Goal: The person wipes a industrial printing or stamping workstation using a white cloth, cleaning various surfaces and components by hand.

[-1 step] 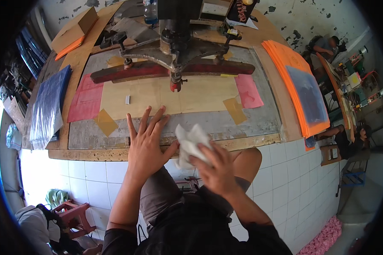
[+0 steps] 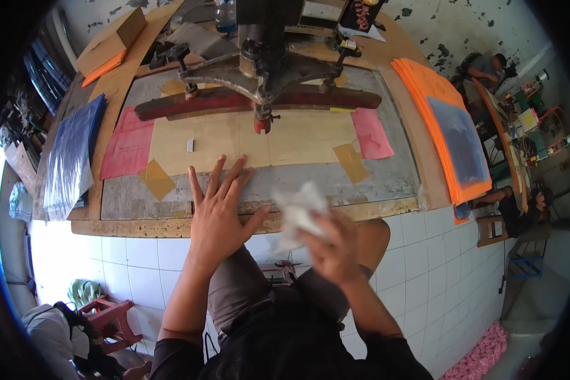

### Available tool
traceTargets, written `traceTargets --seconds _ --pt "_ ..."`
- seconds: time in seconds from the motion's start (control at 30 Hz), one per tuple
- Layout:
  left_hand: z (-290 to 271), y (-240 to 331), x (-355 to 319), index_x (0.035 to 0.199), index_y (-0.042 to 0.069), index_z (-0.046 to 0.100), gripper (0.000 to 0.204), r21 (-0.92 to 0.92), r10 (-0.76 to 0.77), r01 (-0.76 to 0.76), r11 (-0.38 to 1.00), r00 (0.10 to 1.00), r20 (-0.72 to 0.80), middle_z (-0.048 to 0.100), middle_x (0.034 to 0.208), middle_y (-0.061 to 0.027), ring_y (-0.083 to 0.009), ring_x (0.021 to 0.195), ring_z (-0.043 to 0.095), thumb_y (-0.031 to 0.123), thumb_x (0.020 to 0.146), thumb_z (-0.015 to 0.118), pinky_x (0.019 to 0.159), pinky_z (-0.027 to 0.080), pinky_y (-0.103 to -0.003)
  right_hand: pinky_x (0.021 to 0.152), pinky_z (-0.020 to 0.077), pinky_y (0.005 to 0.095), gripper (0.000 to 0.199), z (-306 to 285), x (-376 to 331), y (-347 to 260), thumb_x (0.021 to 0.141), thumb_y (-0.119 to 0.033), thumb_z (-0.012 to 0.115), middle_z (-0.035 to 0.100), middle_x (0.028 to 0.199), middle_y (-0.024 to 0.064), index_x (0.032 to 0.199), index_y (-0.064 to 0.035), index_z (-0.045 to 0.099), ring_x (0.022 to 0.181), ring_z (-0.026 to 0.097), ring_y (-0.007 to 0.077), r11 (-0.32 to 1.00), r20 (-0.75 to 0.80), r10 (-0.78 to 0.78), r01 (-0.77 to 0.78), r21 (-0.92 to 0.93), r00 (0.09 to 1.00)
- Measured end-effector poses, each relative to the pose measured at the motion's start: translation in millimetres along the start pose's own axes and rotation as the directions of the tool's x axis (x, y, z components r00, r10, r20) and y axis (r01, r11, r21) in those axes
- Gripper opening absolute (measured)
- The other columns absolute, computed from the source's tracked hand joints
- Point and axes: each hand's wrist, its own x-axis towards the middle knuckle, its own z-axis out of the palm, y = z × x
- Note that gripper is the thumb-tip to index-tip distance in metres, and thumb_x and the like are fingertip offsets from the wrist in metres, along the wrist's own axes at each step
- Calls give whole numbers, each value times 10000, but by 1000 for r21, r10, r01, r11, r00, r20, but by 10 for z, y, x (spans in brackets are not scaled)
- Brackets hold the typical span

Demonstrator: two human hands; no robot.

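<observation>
My left hand [image 2: 218, 212] lies flat with fingers spread on the grey metal plate [image 2: 278, 180], its longest fingertips on the lower edge of a cream sheet [image 2: 297, 140]. To its right, my right hand [image 2: 337, 248] grips a crumpled white cloth [image 2: 301, 207], both blurred by motion over the table's front edge. Pink pieces [image 2: 126, 144] flank the sheet at both ends, and brown tape [image 2: 351, 163] sits at its lower corners. Above the sheet hangs a dark machine head with a long red bar [image 2: 199, 106]. A small whitish tab [image 2: 190, 145] rests on the sheet.
Clear plastic over dark blue sheets [image 2: 76, 158] lies at the table's left. On the right is an orange stack [image 2: 434, 104] with a blue-grey panel. Cardboard [image 2: 111, 41] and a bottle [image 2: 225, 18] stand behind. Other people [image 2: 484, 71] sit at the far right.
My right hand has shifted a little to the right with the white cloth, away from my left hand. The left hand stays in place on the plate.
</observation>
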Motion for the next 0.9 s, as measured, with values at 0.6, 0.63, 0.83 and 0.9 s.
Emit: traceTargets --seconds 0.6,0.63,0.83,0.9 --pt "72 -22 49 1590 75 615 733 -14 15 -15 1000 1000 1 508 1780 -61 -337 1731 292 489 1010 787 1400 -6 -715 1129 513 510 353 -39 -68 169 880 -187 848 686 1509 30 1228 -250 843 1388 628 355 997 -72 28 -33 -65 997" --pt "53 -25 32 1590 75 615 733 -14 11 -11 1000 1000 1 508 1780 -61 -337 1731 292 489 1010 787 1400 -6 -715 1129 504 518 327 -237 -117 326 875 -180 841 689 1501 47 1198 -234 840 1372 633 366 990 -44 79 -83 -114 996" --pt "40 -3 40 1596 68 619 747 3 8 -8 1000 1000 0 504 1781 -66 -325 1734 286 516 1018 772 1405 -12 -707 1167 451 572 257 -714 -578 1177 970 -77 746 659 1461 178 1220 -26 778 1370 582 441 843 -308 448 -511 -167 839" --pt "45 4 41 1597 67 617 745 16 5 -5 1000 1000 -3 500 1784 -65 -322 1735 283 519 1023 763 1405 -14 -710 1157 466 571 259 -544 -509 954 968 -92 756 650 1463 181 1222 -48 786 1374 585 440 875 -292 413 -465 -134 863"
